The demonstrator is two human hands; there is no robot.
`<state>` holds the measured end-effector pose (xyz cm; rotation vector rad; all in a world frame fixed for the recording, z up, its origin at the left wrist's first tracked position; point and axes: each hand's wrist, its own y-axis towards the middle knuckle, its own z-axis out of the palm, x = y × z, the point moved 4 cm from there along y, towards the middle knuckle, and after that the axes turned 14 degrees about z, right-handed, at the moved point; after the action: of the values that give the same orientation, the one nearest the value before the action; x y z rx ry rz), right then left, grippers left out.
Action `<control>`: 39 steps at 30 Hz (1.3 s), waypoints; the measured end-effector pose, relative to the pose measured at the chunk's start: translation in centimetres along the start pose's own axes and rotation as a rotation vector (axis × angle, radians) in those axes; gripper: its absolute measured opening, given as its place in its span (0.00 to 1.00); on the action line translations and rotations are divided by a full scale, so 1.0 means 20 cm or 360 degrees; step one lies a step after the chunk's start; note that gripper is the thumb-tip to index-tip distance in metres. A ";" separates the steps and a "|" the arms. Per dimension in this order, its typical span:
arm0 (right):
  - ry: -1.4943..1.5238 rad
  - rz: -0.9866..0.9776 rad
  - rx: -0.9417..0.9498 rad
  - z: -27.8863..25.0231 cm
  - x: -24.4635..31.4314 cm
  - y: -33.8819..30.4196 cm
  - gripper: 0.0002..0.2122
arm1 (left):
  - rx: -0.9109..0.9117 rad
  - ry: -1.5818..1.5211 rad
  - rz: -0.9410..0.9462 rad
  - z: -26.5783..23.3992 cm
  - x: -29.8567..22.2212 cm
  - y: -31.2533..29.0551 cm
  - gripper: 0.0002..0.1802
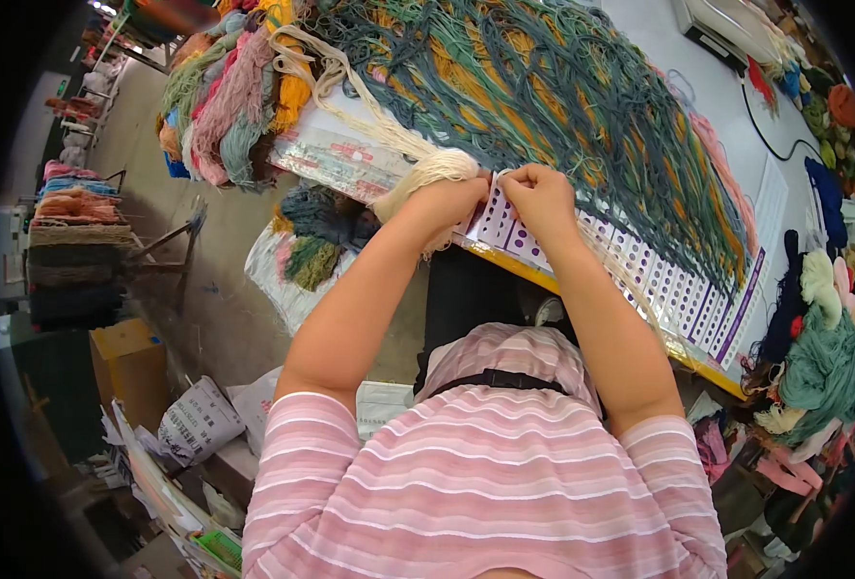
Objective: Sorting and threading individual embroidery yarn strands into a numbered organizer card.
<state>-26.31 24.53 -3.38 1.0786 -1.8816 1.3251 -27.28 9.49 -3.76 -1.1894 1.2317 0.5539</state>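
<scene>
At the table's near edge [514,266], left hand [451,206] and right hand [543,199] pinch closed, contents unclear; adjoining yarn [443,166] seems soft, best gripped bunched.

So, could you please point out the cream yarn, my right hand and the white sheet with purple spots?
Cream yarn [442,166]: head view, on its thick bundled part.
Right hand [545,205]: head view, on the back of the hand.
White sheet [673,285]: head view, on its spotted surface.
</scene>
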 end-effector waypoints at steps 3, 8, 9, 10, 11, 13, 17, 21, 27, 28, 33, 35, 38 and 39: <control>0.0054 0.0030 -0.0015 0.00 -0.03 0.01 0.08 | 0.0007 0.0209 -0.0166 0.04 -0.03 0.04 0.09; -0.0190 -0.0296 -0.0220 0.01 -0.03 -0.04 0.07 | 0.0049 -0.0152 -0.0116 0.04 -0.01 0.03 0.11; -0.0188 -0.0299 -0.0222 0.01 -0.05 -0.05 0.07 | 0.0025 -0.0208 -0.0100 0.03 0.00 0.04 0.11; -0.0182 -0.0490 -0.0267 0.00 -0.05 -0.08 0.08 | 0.0024 -0.0206 -0.0100 0.03 0.02 0.04 0.11; -0.0175 -0.0680 -0.0312 0.00 -0.04 -0.10 0.09 | 0.0052 -0.0253 -0.0066 0.03 0.03 0.05 0.10; -0.0133 -0.0664 -0.0234 -0.01 -0.06 -0.09 0.09 | 0.0082 -0.0298 -0.0037 0.03 0.05 0.06 0.10; -0.0079 -0.0405 -0.0028 0.01 -0.06 -0.08 0.09 | -0.0085 -0.0135 -0.0014 -0.02 0.05 0.08 0.08; -0.0342 -0.0727 -0.0311 -0.03 0.01 -0.15 0.06 | -0.0956 -0.0356 0.0337 -0.28 -0.15 -0.08 0.15; -0.1234 -0.0429 -0.0344 0.01 0.06 -0.18 0.05 | -0.0780 -0.0714 0.0444 -0.51 -0.16 -0.05 0.12; -0.1190 -0.0550 -0.0432 0.00 0.06 -0.19 0.05 | -0.0632 -0.0830 0.0473 -0.46 -0.17 -0.04 0.12; -0.0705 -0.0935 -0.0506 -0.04 0.03 -0.13 0.04 | -0.0379 -0.1334 0.0367 -0.29 -0.26 -0.12 0.09; -0.0469 -0.0657 -0.0299 -0.05 0.03 -0.09 0.05 | -0.0119 -0.1202 0.0437 -0.23 -0.26 -0.11 0.08; -0.0059 -0.0179 0.0089 -0.06 0.06 -0.06 0.07 | 0.0280 -0.0849 0.0505 -0.11 -0.23 -0.06 0.08; 0.0117 0.0022 0.0271 -0.06 0.06 -0.06 0.10 | 0.0419 -0.0631 0.0498 -0.06 -0.20 -0.04 0.08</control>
<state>-25.90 25.01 -1.42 1.0868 -1.7508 1.5346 -28.42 9.16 0.40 -0.6299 1.1090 0.7901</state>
